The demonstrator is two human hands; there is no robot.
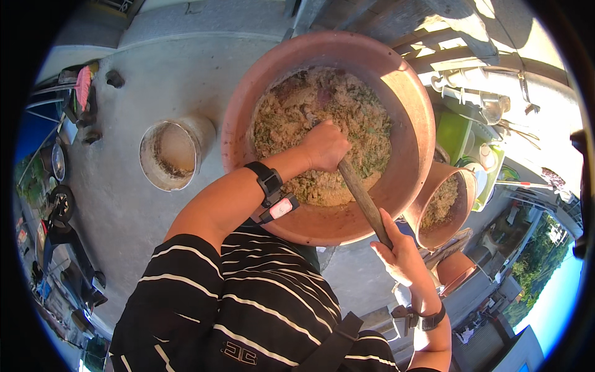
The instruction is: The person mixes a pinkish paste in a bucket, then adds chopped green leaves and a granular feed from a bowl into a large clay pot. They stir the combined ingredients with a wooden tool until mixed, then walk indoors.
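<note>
A big reddish-brown tub (pixel 245 68) holds a crumbly tan mash mixed with green bits (pixel 365 111). Across it slants a long wooden handle (pixel 362 195), its far end sunk in the mash so the tool's head is hidden; a bit of metal shows there. My left hand (pixel 327 146) is wrapped round the shaft low down, just above the mash. Past the tub's near right rim, my right hand (pixel 403 253) holds the upper end of the handle between thumb and palm, its fingers partly hidden. Both wrists wear dark straps with small devices.
A metal bucket (pixel 144 152) with pale residue inside stands on the concrete floor left of the tub. At the right, a smaller tub (pixel 468 186) with similar mash tilts against the big one. A green container (pixel 452 133) and wooden slats (pixel 452 56) lie beyond; a motorbike stands far left.
</note>
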